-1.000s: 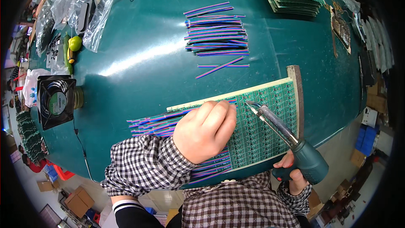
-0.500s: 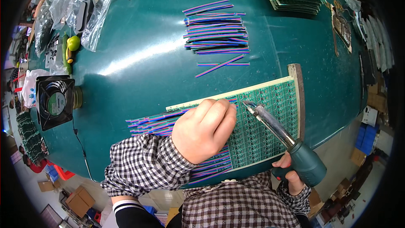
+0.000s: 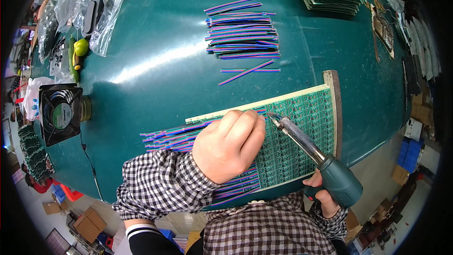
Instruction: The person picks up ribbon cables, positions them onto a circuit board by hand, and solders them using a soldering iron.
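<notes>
Wires (image 3: pixel 174 137), striped pink and blue, lie fanned across the green board (image 3: pixel 302 137) at the bench (image 3: pixel 155 66) edge, at 6 o'clock. The left hand (image 3: pixel 230 145) is fisted over them, its grip closed to press their ends flat on the board. At 5 o'clock, the right hand (image 3: pixel 323 193) wraps the iron (image 3: pixel 311 153) handle, slanting its tip to the wire ends beside the knuckles.

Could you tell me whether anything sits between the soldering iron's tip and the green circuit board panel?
Nothing visible does. The soldering iron, held in the right hand, points at the panel just beside the left hand.
</notes>
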Available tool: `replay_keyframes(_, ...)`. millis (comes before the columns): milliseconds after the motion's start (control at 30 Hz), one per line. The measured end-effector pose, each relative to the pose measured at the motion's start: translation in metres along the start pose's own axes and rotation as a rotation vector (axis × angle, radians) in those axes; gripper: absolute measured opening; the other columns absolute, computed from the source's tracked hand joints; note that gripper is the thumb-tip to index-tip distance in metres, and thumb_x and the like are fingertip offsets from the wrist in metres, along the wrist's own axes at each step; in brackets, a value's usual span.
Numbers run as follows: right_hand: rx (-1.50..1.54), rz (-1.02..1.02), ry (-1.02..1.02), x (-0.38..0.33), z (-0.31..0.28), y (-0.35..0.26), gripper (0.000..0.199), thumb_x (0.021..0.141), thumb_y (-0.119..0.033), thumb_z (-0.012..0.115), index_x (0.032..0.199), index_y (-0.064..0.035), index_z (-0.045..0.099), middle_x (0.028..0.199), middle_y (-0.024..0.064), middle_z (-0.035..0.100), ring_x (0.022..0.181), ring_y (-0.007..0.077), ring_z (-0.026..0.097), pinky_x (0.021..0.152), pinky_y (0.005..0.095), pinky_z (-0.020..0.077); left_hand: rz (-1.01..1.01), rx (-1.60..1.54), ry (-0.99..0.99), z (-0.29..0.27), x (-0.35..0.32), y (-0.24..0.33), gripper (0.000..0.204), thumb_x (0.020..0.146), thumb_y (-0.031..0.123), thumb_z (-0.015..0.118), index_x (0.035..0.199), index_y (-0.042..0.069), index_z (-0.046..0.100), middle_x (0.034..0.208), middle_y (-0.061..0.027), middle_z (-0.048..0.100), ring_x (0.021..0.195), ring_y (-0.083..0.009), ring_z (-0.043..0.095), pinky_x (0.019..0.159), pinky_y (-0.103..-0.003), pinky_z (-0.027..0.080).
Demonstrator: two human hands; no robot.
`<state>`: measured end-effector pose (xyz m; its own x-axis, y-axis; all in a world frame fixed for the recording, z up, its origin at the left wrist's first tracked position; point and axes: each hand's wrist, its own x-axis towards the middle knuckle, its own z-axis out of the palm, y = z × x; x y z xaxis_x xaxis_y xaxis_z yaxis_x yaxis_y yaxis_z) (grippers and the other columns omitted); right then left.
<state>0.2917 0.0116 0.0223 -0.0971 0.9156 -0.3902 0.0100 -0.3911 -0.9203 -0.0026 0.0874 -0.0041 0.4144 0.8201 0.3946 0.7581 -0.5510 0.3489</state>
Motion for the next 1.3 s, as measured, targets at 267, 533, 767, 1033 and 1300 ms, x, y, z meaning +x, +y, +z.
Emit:
replay_keyframes(267,0.070,-0.010,0.055,-0.005,0.002,0.000,0.072,0.073,-0.028,0.098,0.120,0.0111,0.059,0.087,0.0144,0.074,0.086,0.0236,0.075,0.080,0.0415,0.0644,0.011,-0.002,-0.003,0.001,-0.002,0.000,0.034,0.076,0.011,0.068,0.107,-0.003,0.068,0.104,-0.0112,0.062,0.088,-0.0213,0.064,0.067,-0.030,0.055)
replay_keyframes(533,-0.034,-0.064,-0.027,-0.001,-0.002,0.000,0.075,0.072,-0.029,0.098,0.122,0.0099,0.057,0.089,0.0154,0.072,0.083,0.0243,0.073,0.078,0.0433,0.0639,0.007,-0.001,0.005,0.001,-0.001,0.000,0.034,0.075,0.011,0.068,0.106,-0.002,0.068,0.103,-0.0105,0.062,0.088,-0.0213,0.064,0.066,-0.029,0.055)
replay_keyframes(767,0.069,0.020,0.014,-0.004,0.002,-0.002,0.074,0.073,-0.026,0.098,0.123,0.0098,0.057,0.089,0.0145,0.072,0.084,0.0228,0.073,0.081,0.0446,0.0651,-0.011,-0.035,0.030,0.003,-0.001,-0.002,0.034,0.073,0.010,0.068,0.105,-0.001,0.068,0.101,-0.0088,0.061,0.087,-0.0212,0.064,0.068,-0.030,0.055)
replay_keyframes(1033,0.048,-0.001,0.006,-0.005,0.000,0.001,0.075,0.072,-0.026,0.098,0.124,0.0110,0.057,0.089,0.0146,0.072,0.083,0.0223,0.073,0.079,0.0441,0.0655,-0.071,-0.098,-0.019,-0.003,0.002,0.002,0.037,0.069,0.002,0.071,0.106,-0.004,0.071,0.101,-0.0115,0.066,0.088,-0.0250,0.067,0.075,-0.034,0.058)
replay_keyframes(1300,0.073,-0.005,0.027,-0.008,-0.002,0.008,0.080,0.072,-0.025,0.098,0.127,0.0112,0.054,0.089,0.0152,0.072,0.082,0.0222,0.073,0.078,0.0439,0.0658,0.000,-0.037,0.024,0.003,-0.002,-0.002,0.035,0.073,0.009,0.068,0.106,-0.003,0.067,0.101,-0.0106,0.061,0.088,-0.0221,0.064,0.070,-0.031,0.056)
